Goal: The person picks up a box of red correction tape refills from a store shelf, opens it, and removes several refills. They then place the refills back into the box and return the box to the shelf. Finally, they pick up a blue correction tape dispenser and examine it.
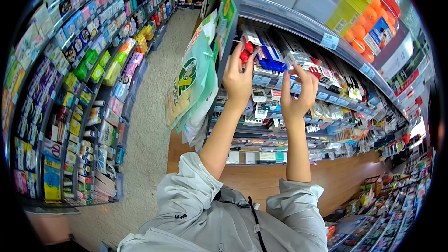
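My left hand (pixel 238 78) reaches up to the shelf, its fingers and thumb on either side of the red ends of pens (pixel 247 49) that stick out of a white box. Just right of it, a bunch of blue-ended pens (pixel 271 63) points out over the shelf edge. My right hand (pixel 300 94) is raised below these, fingers apart and nothing seen between them. Its thumb tip is near the blue ends; whether they touch, I cannot tell. Behind its fingertips lies a white pen box (pixel 301 58), with red pen ends (pixel 315 72) to the right.
Price tags (pixel 261 80) line the shelf edge. On top stand a clear tub of orange balls (pixel 371 24) and a yellow container (pixel 351 0). Green snack bags (pixel 190 87) hang at the shelf's left end. Across the aisle floor (pixel 147 112) stand packed shelves (pixel 80 91).
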`<state>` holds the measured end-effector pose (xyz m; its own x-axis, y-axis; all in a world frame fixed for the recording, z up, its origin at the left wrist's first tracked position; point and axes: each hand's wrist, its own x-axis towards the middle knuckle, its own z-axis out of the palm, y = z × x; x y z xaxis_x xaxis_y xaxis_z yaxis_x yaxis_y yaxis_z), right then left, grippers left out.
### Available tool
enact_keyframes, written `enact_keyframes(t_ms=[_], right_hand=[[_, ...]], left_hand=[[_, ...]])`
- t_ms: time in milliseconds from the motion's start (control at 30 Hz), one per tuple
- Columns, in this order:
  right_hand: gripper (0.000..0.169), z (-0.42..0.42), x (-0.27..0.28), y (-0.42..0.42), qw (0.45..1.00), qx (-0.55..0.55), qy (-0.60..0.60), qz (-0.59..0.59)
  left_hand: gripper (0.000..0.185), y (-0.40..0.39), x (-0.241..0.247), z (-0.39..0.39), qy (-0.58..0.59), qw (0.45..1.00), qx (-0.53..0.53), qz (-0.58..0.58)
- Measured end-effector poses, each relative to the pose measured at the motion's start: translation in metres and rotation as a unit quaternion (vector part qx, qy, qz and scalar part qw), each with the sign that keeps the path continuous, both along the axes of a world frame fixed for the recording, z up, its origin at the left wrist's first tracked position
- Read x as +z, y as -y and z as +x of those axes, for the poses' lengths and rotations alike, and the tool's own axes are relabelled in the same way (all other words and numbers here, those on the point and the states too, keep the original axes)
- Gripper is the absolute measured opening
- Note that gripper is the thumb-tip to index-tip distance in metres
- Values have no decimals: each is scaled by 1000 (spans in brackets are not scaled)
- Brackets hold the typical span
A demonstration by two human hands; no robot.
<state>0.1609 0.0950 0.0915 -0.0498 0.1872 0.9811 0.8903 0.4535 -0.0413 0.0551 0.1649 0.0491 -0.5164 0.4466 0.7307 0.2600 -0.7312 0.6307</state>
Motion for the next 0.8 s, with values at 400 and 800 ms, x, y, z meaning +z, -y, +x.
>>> enact_keyframes(t_ms=[400, 800], right_hand=[[10, 52, -170, 109, 953, -22, -179, -244], [5, 65, -253, 162, 889, -11, -254, -381]], left_hand=[[45, 31, -25, 1, -94, 996, -11, -3], [26, 38, -12, 18, -80, 993, -31, -79]])
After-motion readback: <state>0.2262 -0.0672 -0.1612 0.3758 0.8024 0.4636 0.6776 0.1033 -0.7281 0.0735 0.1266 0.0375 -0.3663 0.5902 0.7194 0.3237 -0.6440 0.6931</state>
